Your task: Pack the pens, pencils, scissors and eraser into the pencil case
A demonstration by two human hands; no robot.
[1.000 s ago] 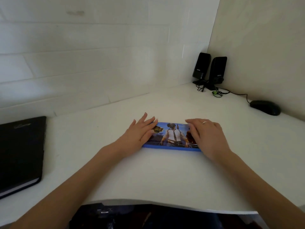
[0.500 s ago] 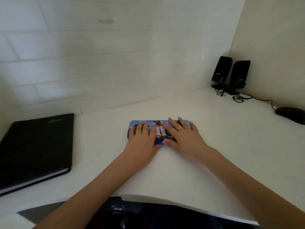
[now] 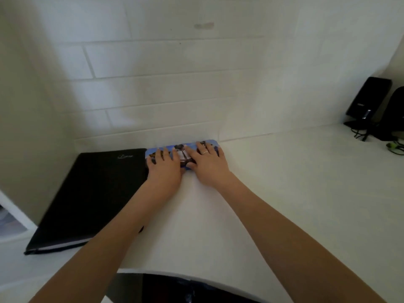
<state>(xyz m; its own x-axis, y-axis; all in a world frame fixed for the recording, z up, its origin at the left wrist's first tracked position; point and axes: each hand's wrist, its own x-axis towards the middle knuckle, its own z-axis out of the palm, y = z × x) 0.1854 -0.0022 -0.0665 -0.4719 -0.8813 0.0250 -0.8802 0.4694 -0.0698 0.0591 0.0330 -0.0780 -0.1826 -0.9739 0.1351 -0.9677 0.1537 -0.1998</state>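
Note:
A closed blue pencil case (image 3: 181, 150) with a printed game picture lies flat on the white desk (image 3: 295, 193), close to the tiled back wall. Its left end touches or nearly touches a black notebook. My left hand (image 3: 165, 168) rests flat on the case's left half, fingers spread. On the right half my right hand (image 3: 209, 164), with a ring on one finger, lies flat as well. Both hands cover much of the lid. No pens, pencils, scissors or eraser are in view.
A black notebook (image 3: 91, 193) lies closed at the left of the desk. Two black speakers (image 3: 371, 103) with cables stand in the far right corner, with a green cable tie (image 3: 392, 146) beside them. The desk's curved front edge is below my arms.
With both hands flat on it, the pencil case has slid away from me and leftward, from mid-desk to the back wall beside the notebook. My hands have moved closer together.

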